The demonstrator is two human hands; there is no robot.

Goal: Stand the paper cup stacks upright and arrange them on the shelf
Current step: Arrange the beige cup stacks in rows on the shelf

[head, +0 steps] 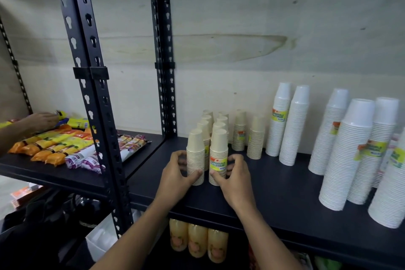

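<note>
**Front of the dark shelf: two tan cup stacks being squared up**

Near the shelf's front edge, two short tan paper cup stacks stand upright side by side, mouths down: the left front stack [195, 155] and the right front stack [218, 155], the latter with a yellow label. Left hand [175, 176] cups the left stack low down, thumb on its front, fingers curled round the far side. Right hand [235, 178] does the same on the right stack. Both hands are wrapped on the stacks, a light hold rather than a clench. A narrow gap shows between the two stacks.

Judgement: step in hand is aligning this front pair with the tan rows behind [215, 121]. To do it well, hold low near the base, slide rather than lift, keep both vertical, bring them in line with the rows behind. Nested cups can shear or lean if pushed from the top.

Materials: tan cups are matte paper, tapered, with ribbed bands of rims lower down. Whether the stacks are film-wrapped cannot be told. Shelf board [285, 195] is flat matte black; slotted black metal uprights [96, 98] stand to the left. To the right stand taller white cup stacks [344, 155], glossier, some labelled, a few leaning slightly. Left bay holds crinkly snack packets [54, 144] with another person's hand [40, 119] on them. Yellowish bottles [197, 241] sit on the level below.
</note>
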